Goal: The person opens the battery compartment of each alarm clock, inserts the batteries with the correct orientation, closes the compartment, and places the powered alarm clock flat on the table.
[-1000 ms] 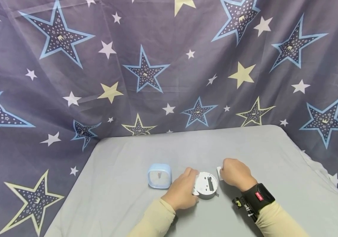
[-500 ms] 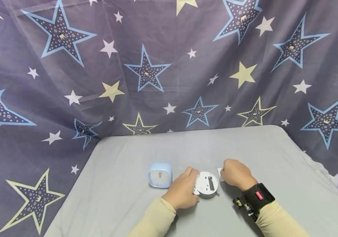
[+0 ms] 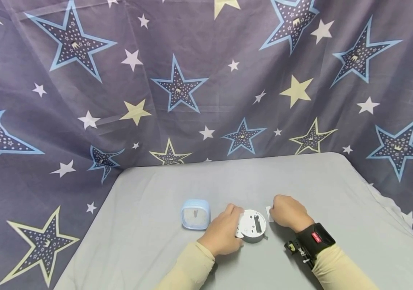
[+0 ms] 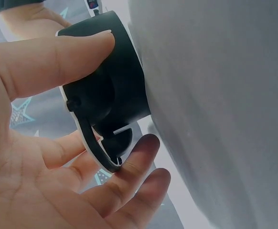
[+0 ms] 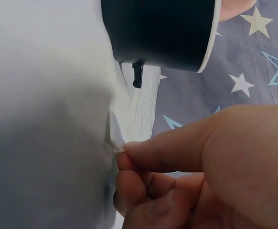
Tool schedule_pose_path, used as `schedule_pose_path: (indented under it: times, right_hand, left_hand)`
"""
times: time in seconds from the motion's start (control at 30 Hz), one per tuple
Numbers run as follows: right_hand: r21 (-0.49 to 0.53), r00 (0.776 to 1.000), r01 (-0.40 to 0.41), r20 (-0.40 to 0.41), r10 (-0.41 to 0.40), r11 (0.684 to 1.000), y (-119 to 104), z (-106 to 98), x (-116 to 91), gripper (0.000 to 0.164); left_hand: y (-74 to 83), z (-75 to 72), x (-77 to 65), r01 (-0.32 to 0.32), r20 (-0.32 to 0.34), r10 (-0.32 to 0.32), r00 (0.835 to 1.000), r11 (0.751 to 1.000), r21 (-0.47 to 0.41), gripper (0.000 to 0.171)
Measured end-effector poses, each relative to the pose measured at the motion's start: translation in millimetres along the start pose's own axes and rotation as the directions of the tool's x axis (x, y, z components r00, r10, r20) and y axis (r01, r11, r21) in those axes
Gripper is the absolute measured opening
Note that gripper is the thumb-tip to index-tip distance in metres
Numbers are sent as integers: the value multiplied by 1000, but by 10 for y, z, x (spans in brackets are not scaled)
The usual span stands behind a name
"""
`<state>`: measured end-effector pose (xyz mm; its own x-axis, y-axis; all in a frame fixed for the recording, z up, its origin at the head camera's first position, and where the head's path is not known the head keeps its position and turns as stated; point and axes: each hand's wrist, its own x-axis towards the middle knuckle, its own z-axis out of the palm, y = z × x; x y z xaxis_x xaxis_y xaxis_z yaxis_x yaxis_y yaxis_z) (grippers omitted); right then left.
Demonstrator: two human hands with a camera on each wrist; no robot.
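My left hand point(image 3: 222, 231) grips a round device point(image 3: 251, 226), its thumb on the dark side wall and its fingers at the far side. The device has a white plate facing up with a dark rectangular slot in it. Its dark body point(image 4: 122, 67) rests on the cloth in the left wrist view, and a small black tab point(image 5: 137, 75) sticks out below it in the right wrist view. To the right, my right hand point(image 3: 291, 212) pinches a small flat white piece point(image 3: 269, 213) between thumb and forefinger, low at the cloth. Most of that piece is hidden by the fingers.
A light blue clock-like case point(image 3: 195, 215) with rounded corners stands left of my left hand. Grey cloth point(image 3: 192, 181) covers the table. Behind it hangs a dark curtain point(image 3: 199, 40) with stars. A black strap with a small device point(image 3: 313, 241) sits on my right wrist.
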<state>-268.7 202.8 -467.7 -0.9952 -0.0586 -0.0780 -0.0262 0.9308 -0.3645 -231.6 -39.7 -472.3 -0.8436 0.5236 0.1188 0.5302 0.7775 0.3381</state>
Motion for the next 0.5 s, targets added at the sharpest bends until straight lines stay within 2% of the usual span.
schedule_pose_path:
  times: [0.5]
  right_hand:
    - [17,1000,13,-8,-13,1000,48,-97,-40,17]
  left_hand:
    - [-13,11,0,11,7,-11,1000,1000,4,89]
